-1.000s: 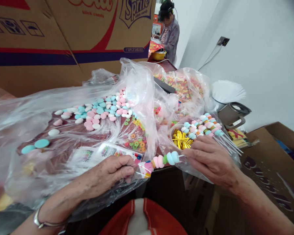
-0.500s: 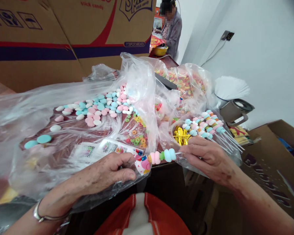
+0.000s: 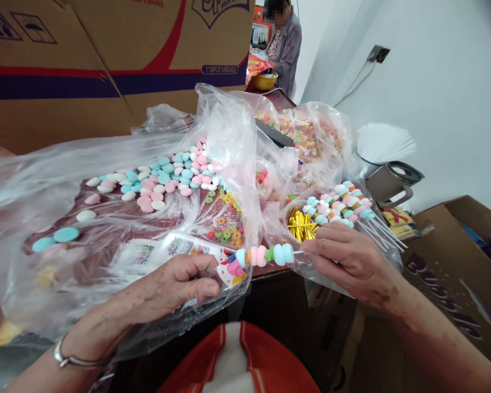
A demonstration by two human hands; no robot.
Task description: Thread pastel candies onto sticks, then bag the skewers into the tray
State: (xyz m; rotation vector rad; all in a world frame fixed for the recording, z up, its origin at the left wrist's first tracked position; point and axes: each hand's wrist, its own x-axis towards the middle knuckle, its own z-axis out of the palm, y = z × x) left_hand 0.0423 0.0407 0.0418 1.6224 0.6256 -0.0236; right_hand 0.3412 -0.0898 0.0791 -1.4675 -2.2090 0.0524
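My left hand (image 3: 184,281) is closed, thumb and fingers pinching a small printed plastic bag (image 3: 232,270) with a cartoon on it. My right hand (image 3: 347,256) grips the white stick of a candy skewer (image 3: 273,254), held level with its left end at the bag's mouth. Blue, orange, pink and green pieces are threaded on it. Behind my right hand lie several finished candy skewers (image 3: 339,204) and a bundle of gold twist ties (image 3: 301,225). More printed bags (image 3: 180,245) lie flat beyond my left hand.
Loose pink, blue and white candies (image 3: 159,180) and small candy rings (image 3: 225,232) lie on plastic sheeting. A large carton (image 3: 155,109) stands behind. At right are a grey mug (image 3: 393,183), white sticks (image 3: 387,143) and an open box (image 3: 454,262). Another person (image 3: 284,49) works farther back.
The bag in my left hand has shifted slightly left, off the skewer's end. A blue piece that was covered now shows there. My right hand keeps its hold on the stick.
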